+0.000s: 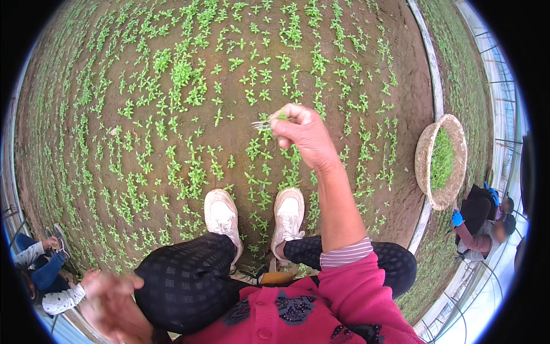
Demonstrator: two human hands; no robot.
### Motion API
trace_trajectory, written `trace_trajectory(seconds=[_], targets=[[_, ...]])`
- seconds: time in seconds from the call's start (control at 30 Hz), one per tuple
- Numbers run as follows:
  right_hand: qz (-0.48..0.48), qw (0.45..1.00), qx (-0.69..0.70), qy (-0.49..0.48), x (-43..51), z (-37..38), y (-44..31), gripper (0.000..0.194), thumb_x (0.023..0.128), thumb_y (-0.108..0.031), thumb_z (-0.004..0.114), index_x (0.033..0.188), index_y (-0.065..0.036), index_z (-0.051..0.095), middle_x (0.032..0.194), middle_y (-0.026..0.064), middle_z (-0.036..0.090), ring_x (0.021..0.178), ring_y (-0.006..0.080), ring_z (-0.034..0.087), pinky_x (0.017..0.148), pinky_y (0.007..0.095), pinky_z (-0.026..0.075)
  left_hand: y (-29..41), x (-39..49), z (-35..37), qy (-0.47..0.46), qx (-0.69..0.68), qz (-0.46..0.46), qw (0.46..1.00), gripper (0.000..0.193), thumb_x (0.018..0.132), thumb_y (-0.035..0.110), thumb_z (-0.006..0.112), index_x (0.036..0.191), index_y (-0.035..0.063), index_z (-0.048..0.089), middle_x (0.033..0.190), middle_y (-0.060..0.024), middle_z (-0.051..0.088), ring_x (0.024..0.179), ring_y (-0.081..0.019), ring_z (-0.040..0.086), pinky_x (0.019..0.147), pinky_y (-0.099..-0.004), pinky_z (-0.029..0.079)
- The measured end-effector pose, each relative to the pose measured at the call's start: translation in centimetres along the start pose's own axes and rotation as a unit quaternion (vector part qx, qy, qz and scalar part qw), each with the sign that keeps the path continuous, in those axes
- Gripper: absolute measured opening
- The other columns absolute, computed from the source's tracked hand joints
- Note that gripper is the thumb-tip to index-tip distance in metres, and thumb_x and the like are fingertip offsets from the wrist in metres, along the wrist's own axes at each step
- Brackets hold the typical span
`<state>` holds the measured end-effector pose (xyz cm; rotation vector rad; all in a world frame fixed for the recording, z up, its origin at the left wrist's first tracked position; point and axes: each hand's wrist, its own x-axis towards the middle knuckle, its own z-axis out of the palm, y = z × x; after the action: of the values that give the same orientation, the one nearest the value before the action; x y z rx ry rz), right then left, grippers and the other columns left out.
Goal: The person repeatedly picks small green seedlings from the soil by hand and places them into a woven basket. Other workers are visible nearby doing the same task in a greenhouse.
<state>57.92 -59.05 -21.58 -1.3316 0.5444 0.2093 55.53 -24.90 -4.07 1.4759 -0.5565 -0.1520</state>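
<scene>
My right hand [300, 133] is raised over the seedling bed, thumb and fingers pinched on a small bunch of pulled seedlings [282, 115]. Their pale, thin roots stick out to the left of the fingertips, and a little green leaf shows between the fingers. Low at the left, beside my left knee, my left hand [116, 303] is blurred; its thumb stands apart from the fingers and nothing shows in it. Rows of young green seedlings [195, 172] grow in the brown soil [240, 142] in front of me and between my white shoes [288, 210].
A worn round basin [423, 172] with cut or pulled greens [442, 159] stands at the right on a pale bed divider [429, 56]. A person in blue gloves [477, 238] crouches beyond it. Another person [47, 262] sits low at the left edge. Plastic greenhouse walls [509, 103] rise behind.
</scene>
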Motion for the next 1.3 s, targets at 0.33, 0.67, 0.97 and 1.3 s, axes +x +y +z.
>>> trace_trajectory(seconds=[0.33, 0.67, 0.97, 1.3], targets=[[-0.111, 0.903, -0.402, -0.104, -2.4, 9.7, 0.3, 0.023, 0.075, -0.018, 0.071, 0.088, -0.001, 0.062, 0.083, 0.0170, 0.066, 0.082, 0.0336, 0.066, 0.068, 0.0409, 0.052, -21.5, 6.2, 3.3, -0.234, -0.269, -0.417, 0.836, 0.093, 0.075, 0.052, 0.074, 0.144, 0.0047, 0.033, 0.138, -0.0135, 0.044, 0.128, -0.0259, 0.044, 0.103, -0.0464, 0.040], [0.052, 0.970, -0.233, -0.042, 2.1, 0.4, 1.6, 0.019, 0.084, -0.015, 0.066, 0.101, -0.006, 0.066, 0.083, 0.0079, 0.068, 0.065, 0.0129, 0.063, 0.061, 0.0292, 0.052, -26.0, 4.7, 2.9, -0.163, -0.387, -0.498, 0.759, 0.024, 0.089, 0.006, 0.064, 0.111, -0.0021, 0.062, 0.095, -0.0149, 0.068, 0.073, -0.0175, 0.066, 0.056, -0.0254, 0.051], [0.114, 0.825, -0.475, 0.285, 7.1, -14.9, 8.6, 0.052, 0.079, -0.037, 0.075, 0.115, -0.003, 0.059, 0.091, 0.0117, 0.068, 0.078, 0.0212, 0.067, 0.068, 0.0344, 0.053, -26.3, 3.8, 1.5, -0.153, -0.400, -0.520, 0.739, 0.016, 0.087, 0.004, 0.061, 0.101, -0.0023, 0.065, 0.092, -0.0152, 0.070, 0.069, -0.0145, 0.063, 0.054, -0.0234, 0.047], [0.142, 0.755, -0.594, 0.239, 10.4, -14.2, 10.0, 0.042, 0.076, -0.035, 0.073, 0.108, -0.010, 0.063, 0.105, 0.0146, 0.068, 0.099, 0.0309, 0.064, 0.086, 0.0402, 0.049, -26.7, 2.5, 0.9, -0.134, -0.362, -0.540, 0.748, 0.016, 0.088, 0.004, 0.060, 0.101, -0.0014, 0.066, 0.092, -0.0131, 0.069, 0.070, -0.0137, 0.063, 0.059, -0.0248, 0.047]])
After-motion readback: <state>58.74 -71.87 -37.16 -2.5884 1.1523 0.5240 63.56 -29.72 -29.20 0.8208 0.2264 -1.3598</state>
